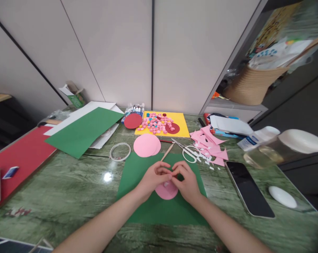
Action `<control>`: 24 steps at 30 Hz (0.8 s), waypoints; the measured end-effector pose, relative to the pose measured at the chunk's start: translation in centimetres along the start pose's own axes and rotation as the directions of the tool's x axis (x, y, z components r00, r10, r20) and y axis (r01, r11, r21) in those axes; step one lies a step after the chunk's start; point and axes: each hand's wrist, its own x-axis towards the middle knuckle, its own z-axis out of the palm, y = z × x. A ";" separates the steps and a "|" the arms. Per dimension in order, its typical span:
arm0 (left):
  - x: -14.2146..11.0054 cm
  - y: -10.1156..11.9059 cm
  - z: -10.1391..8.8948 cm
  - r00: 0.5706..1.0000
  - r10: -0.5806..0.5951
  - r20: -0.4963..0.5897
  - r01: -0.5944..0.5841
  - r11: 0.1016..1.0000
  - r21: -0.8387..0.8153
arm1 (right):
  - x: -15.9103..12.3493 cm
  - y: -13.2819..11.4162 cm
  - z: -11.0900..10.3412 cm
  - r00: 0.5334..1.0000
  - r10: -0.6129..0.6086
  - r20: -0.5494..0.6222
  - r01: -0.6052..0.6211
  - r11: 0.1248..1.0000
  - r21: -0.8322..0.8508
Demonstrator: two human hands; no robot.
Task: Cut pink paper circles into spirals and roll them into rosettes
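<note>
Both hands meet over a green paper sheet (164, 215) in front of me. The fingertips of my left hand (153, 180) are pinched together and touch those of my right hand (187, 181), which is also closed in a pinch. Whatever lies between the fingertips is too small and covered to make out. Just under them a pink paper circle (166, 193) rests on the green sheet, partly hidden by the fingers, with a small pale spot on it. Beyond the hands lie a pointed wooden stick (167, 151) and two overlapping pink circles (144, 145).
White-handled scissors (190, 154) lie beside pink paper scraps (210, 146). A roll of tape (110, 153) is left of the circles. Small pink balls (156, 123) cover a yellow sheet (184, 126) at the back. At right are a phone (250, 189) and a container of liquid (264, 154).
</note>
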 end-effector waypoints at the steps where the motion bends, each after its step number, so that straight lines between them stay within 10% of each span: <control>1: 0.0 -0.1 0.0 1.000 -0.001 0.005 0.001 1.000 0.004 | 0.0 0.1 0.0 1.000 0.001 0.006 -0.001 1.000 0.004; 24: -0.2 0.7 0.2 0.998 0.001 -0.057 -0.007 0.993 -0.120 | -0.1 0.1 0.2 0.994 -0.074 0.075 0.077 0.997 -0.026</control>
